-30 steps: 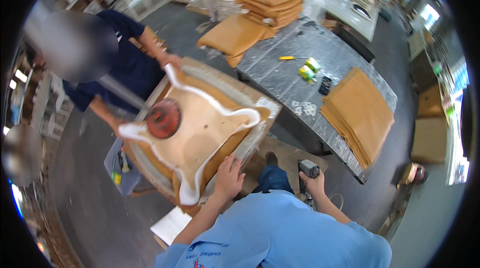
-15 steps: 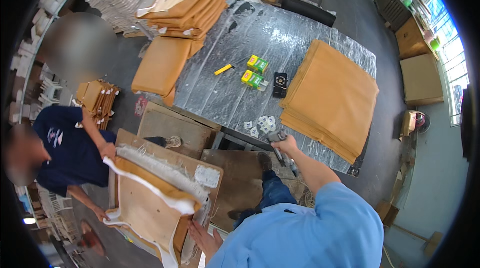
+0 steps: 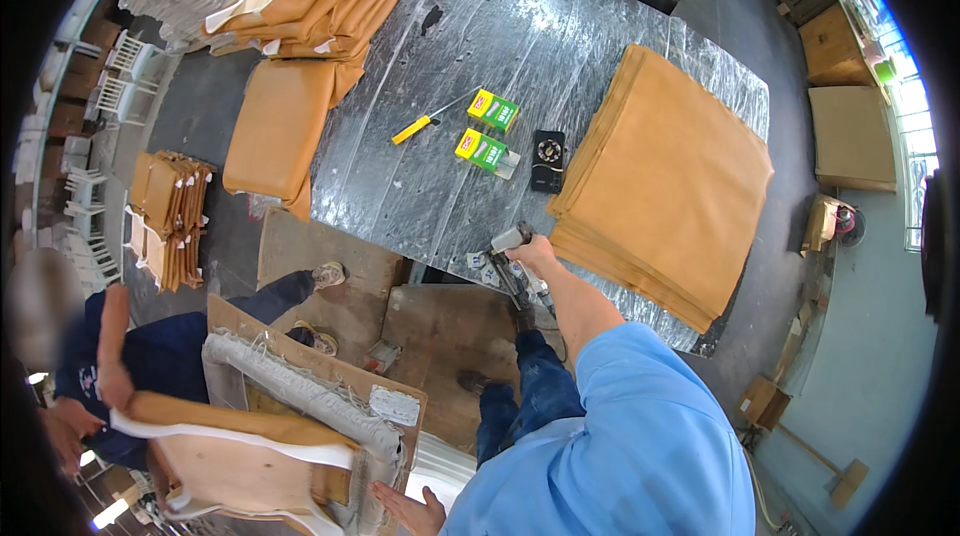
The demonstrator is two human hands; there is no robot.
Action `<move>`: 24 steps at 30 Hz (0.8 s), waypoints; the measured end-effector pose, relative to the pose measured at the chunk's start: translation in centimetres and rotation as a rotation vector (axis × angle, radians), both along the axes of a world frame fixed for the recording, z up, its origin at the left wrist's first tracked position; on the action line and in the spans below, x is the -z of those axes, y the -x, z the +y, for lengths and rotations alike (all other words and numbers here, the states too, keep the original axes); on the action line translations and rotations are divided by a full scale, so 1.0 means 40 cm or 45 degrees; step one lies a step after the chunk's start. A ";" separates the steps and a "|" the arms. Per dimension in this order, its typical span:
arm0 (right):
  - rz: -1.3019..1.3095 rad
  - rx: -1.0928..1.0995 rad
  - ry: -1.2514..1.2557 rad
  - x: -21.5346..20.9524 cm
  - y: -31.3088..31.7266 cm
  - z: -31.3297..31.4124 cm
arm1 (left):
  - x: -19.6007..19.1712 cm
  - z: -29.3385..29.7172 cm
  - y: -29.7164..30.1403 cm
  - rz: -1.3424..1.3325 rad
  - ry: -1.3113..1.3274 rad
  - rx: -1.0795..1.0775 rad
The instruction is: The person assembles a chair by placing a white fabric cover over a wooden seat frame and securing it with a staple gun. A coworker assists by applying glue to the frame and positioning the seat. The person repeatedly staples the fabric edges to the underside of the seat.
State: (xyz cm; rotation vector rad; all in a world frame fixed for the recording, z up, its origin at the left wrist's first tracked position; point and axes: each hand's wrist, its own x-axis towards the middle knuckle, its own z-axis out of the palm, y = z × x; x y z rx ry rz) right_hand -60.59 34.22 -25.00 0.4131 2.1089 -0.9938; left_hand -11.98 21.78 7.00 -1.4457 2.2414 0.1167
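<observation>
My right hand (image 3: 533, 254) is closed on the handle of a grey staple gun (image 3: 510, 239), held at the near edge of the table over some small white slips. My left hand (image 3: 412, 511) is open, fingers stretched out, beside the right end of a padded wooden rest (image 3: 300, 383). It appears to hold nothing. On that rest lies an upturned seat panel (image 3: 240, 466) with a pale board underside, tan covering and white edging. A co-worker's hands (image 3: 115, 386) are at the panel's left end.
A plastic-covered table (image 3: 420, 196) carries a stack of tan covers (image 3: 670, 176), two yellow-green boxes (image 3: 493, 110), a yellow-handled screwdriver (image 3: 412, 129) and a black device (image 3: 548, 161). Tan seat panels (image 3: 310, 16) are piled at its left end; more (image 3: 170, 206) stand on the floor.
The co-worker has shifted the seat panel to the left, and it now lies flatter. My left hand is farther from it. The staple gun has moved over the white slips.
</observation>
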 end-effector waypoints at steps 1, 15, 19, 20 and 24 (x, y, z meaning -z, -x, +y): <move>0.096 0.006 -0.068 -0.004 0.003 0.007 | 0.005 -0.005 0.010 -0.015 -0.002 0.000; 0.719 -0.455 -0.472 -0.148 0.174 0.267 | -0.012 -0.021 0.099 -0.007 -0.135 -0.185; 0.599 -0.781 -0.551 -0.157 0.217 0.318 | -0.003 -0.027 0.098 -0.042 -0.091 -0.064; 0.579 -0.812 -0.536 -0.159 0.224 0.325 | 0.000 -0.027 0.099 -0.034 -0.079 -0.056; 0.611 -0.794 -0.426 -0.170 0.229 0.346 | 0.017 -0.024 0.106 0.029 -0.050 -0.046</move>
